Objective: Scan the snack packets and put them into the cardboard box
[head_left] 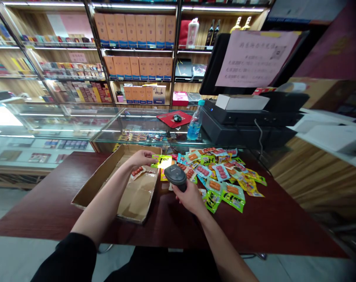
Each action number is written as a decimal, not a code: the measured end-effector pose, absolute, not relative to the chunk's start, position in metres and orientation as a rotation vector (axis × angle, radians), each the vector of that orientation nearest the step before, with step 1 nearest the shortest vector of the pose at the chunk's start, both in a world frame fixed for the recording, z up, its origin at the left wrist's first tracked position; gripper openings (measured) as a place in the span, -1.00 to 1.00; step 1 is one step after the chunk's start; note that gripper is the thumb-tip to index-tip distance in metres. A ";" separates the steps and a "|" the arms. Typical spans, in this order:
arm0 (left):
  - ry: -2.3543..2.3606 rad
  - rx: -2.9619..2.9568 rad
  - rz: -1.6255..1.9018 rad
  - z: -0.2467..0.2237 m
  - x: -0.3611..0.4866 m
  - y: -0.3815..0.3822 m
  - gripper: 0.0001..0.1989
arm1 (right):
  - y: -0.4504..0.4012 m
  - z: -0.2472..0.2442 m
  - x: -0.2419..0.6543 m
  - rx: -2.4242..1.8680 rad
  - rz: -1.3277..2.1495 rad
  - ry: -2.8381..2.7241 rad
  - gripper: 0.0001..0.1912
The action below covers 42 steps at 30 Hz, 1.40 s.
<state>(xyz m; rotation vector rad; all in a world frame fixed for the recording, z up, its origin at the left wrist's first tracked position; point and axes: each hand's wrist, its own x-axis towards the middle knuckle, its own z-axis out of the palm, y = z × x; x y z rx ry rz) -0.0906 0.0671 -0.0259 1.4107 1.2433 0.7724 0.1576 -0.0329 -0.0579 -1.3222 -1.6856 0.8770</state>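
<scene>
At a shop counter, a person's left hand [141, 158] pinches a green snack packet [162, 161] between thumb and fingertips at the edge of a shallow cardboard box [133, 199] — another packet [137, 171] lies inside — while the right hand [190, 196] wraps its fingers around a dark handheld scanner [175, 175], its light falling on the green packet. A pile of colorful snack packets [221, 172] spreads across the dark red table [254, 231] beside the scanner, near a bottle of blue liquid [195, 121] on the glass counter [142, 119].

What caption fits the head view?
Right hand points a scanner at a brightly lit green packet in the left hand, cardboard tray and more packets on the table.
</scene>
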 end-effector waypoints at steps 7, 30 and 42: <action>1.241 1.382 0.782 -0.025 -0.086 0.063 -0.50 | -0.034 -0.056 0.158 -1.323 0.892 -1.688 -0.65; 1.747 1.892 0.787 -0.013 -0.081 0.070 -0.67 | -0.020 -0.062 0.228 -1.566 0.985 -1.455 -0.64; 1.316 2.538 0.156 -0.044 0.070 0.081 -0.56 | -0.044 -0.058 0.263 -1.608 0.898 -1.346 -0.67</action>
